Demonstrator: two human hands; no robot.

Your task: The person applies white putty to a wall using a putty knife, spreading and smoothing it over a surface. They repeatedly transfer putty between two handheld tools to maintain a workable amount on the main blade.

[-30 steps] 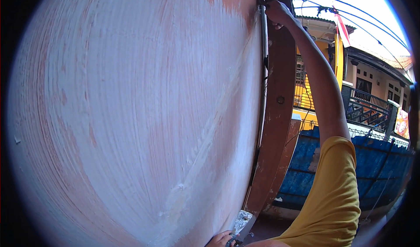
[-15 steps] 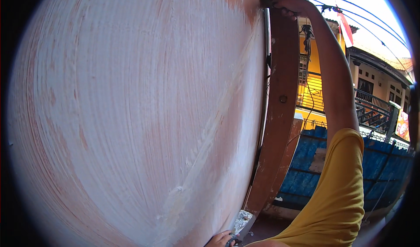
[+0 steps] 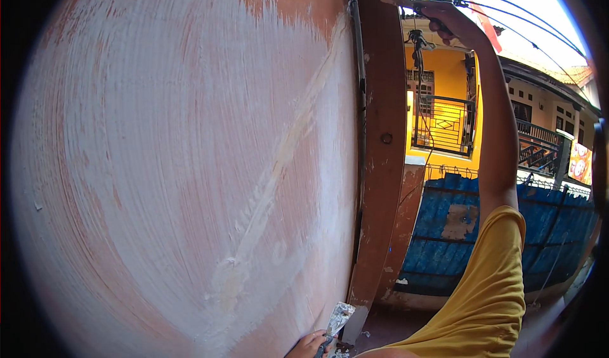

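A: Which features mark the left hand (image 3: 309, 345)?

B: Its fingers (image 3: 315, 339) are curled together around the handle of a putty knife (image 3: 336, 322). The metal blade, smeared with pale filler, rises up and to the right from the fingertips and ends just beside the foot of the brown wooden door frame (image 3: 380, 142).

A: And the right hand (image 3: 444, 22)?

B: It is raised overhead on an outstretched arm in a yellow sleeve (image 3: 488, 288). The fingers are bent over the top end of the frame, seemingly gripping something dark; what it is cannot be told. Thin overhead wires (image 3: 507, 25) run out to the right from the knuckles.

A: What lies to the left of both hands?

B: A wall (image 3: 184, 168) coated with white skim in curved strokes, reddish ground showing through. A filled diagonal crack (image 3: 279, 161) climbs from above the left fingertips toward the upper frame.

A: Beyond the frame?

B: Below the right hand, a blue corrugated fence (image 3: 444, 231); behind it, a yellow building (image 3: 444, 79) with a railed balcony (image 3: 444, 123).
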